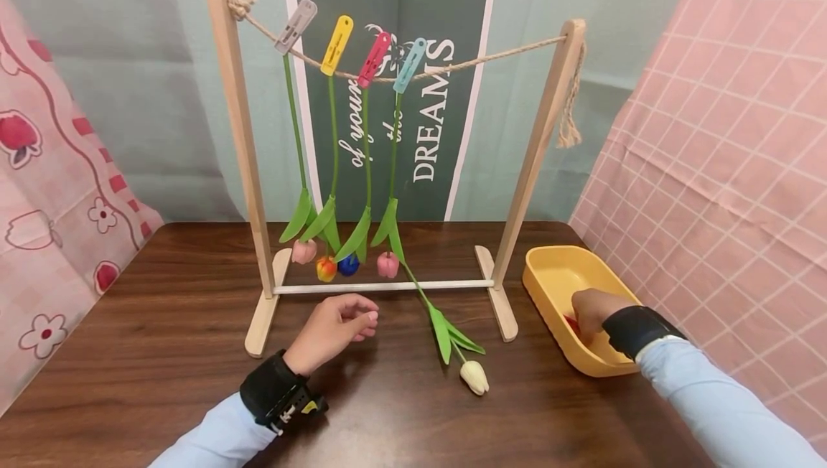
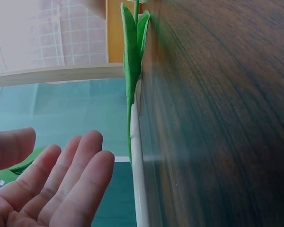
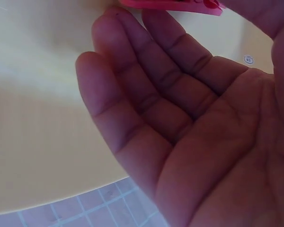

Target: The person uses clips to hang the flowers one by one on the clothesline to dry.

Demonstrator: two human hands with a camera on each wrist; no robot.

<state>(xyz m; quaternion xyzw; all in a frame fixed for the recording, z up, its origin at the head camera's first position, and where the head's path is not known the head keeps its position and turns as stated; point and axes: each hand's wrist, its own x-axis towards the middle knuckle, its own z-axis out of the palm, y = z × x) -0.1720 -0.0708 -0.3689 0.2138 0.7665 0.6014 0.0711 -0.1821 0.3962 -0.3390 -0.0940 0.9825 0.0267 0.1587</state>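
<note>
My right hand [image 1: 596,311] reaches down into a yellow plastic bin [image 1: 539,267]. Its thumb and fingertips pinch a red clothespin [image 3: 177,5], mostly hidden behind the hand in the head view. Over the table, my left hand [image 1: 337,326] hovers with relaxed fingers and nothing in them. To its right a white artificial tulip [image 1: 474,377] lies with its bloom toward me and its stem across the white bar [image 1: 381,286]. Hung bloom-down from a rope [image 1: 481,61] are several tulips, held by grey [image 1: 296,26], yellow [image 1: 337,46], pink-red [image 1: 375,59] and light blue [image 1: 410,66] clothespins.
The rope runs between two upright wooden posts [image 1: 240,123] on flat feet [image 1: 261,324]. The bin stands right of the frame, near a pink checked cloth [image 1: 723,166]. Behind the dark wooden table [image 1: 161,353] hangs a grey-green curtain with lettering.
</note>
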